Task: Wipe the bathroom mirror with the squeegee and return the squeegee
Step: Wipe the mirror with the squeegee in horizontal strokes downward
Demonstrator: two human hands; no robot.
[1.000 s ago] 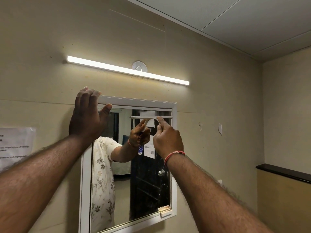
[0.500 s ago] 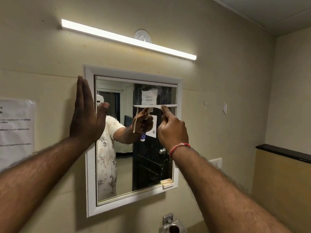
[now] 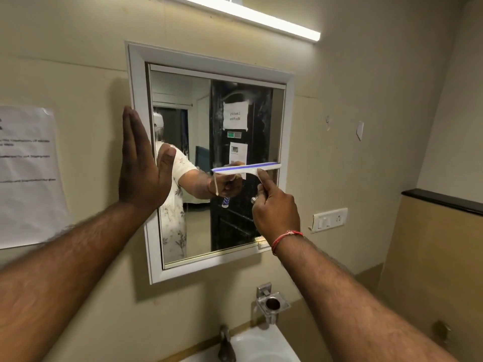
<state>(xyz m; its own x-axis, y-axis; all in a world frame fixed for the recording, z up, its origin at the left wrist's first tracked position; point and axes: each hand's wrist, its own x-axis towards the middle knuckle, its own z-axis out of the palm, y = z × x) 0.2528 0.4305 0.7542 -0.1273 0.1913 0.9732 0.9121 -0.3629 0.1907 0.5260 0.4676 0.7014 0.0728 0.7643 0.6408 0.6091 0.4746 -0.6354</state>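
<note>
Mid-mirror stroke, with my left hand steadying the frame.

I keep my right hand clamped on the squeegee, forefinger along its neck, I judge to press the blade flat against the right half of the mirror, about halfway down. My left hand lies flat and open on the frame's left edge, likely bracing it. A sheet reflected in the glass reads, reversed, "Laundry Machine"; the paper on the wall is too blurred to read.
</note>
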